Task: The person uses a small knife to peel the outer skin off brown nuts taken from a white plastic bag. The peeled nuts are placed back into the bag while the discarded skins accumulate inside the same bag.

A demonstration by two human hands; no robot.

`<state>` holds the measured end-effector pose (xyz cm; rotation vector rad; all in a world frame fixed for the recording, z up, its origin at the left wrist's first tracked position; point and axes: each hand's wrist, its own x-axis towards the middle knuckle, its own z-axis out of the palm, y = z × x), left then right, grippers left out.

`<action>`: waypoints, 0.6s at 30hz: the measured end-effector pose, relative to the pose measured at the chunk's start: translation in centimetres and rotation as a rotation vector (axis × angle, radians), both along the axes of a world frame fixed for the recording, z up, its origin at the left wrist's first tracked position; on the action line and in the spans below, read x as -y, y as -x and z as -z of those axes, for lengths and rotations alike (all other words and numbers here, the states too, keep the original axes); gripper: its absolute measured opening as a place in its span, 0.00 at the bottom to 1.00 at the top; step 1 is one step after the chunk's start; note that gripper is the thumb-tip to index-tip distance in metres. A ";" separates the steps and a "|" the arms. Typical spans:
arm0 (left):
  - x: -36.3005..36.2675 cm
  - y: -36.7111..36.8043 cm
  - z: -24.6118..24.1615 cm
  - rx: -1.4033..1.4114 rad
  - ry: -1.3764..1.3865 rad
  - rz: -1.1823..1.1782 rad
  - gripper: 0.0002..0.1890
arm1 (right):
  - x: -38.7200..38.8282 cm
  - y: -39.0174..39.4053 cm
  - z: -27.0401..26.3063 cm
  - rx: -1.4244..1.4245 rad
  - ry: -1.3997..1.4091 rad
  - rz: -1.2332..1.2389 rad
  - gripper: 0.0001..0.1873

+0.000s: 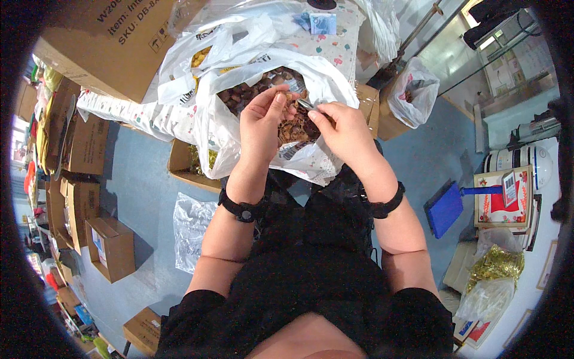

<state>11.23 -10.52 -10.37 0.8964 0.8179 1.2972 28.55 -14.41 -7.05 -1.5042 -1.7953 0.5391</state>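
Note:
A white plastic bag (329, 72) lies wide apart at the front of the table, holding dark brown pieces (237, 95) that look like nuts or shells. Lighter curled brown fragments (293, 131) sit nearer to me inside it. Over the bag, my left hand (263, 117) pinches a small brown piece (290, 96) between thumb and fingers. My right hand (347, 130) grips a slim metal tool (306, 104) whose tip points at that piece. The tool's exact kind is unclear, since my fingers cover most of it.
A large cardboard box (103, 40) stands at the table's left, on a patterned tablecloth (343, 45). Below the table edge is an open carton (179, 166) with gold tinsel. A bag-lined bin (415, 96) stands right, beyond it a blue platform scale (445, 210). More boxes (110, 247) line the left.

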 end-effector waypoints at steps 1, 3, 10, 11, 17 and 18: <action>0.0 0.0 0.0 0.010 -0.012 -0.002 0.14 | 0.1 0.2 -0.2 0.090 -0.078 0.001 0.15; 0.1 0.0 -0.1 0.000 0.000 -0.013 0.14 | 0.2 0.6 -0.5 0.247 -0.180 0.025 0.13; 0.5 -0.4 -0.3 -0.125 -0.037 -0.090 0.13 | 0.5 1.7 -0.9 0.394 -0.337 0.048 0.11; 0.6 -0.4 -0.3 -0.153 -0.037 -0.093 0.13 | 0.5 1.7 -0.9 0.395 -0.336 0.049 0.11; 1.0 -0.8 -0.4 -0.208 -0.057 -0.116 0.13 | 0.5 1.8 -0.5 0.387 -0.305 0.074 0.10; 1.0 -0.9 -0.3 -0.224 -0.072 -0.133 0.13 | 0.6 2.0 -0.4 0.393 -0.286 0.094 0.10</action>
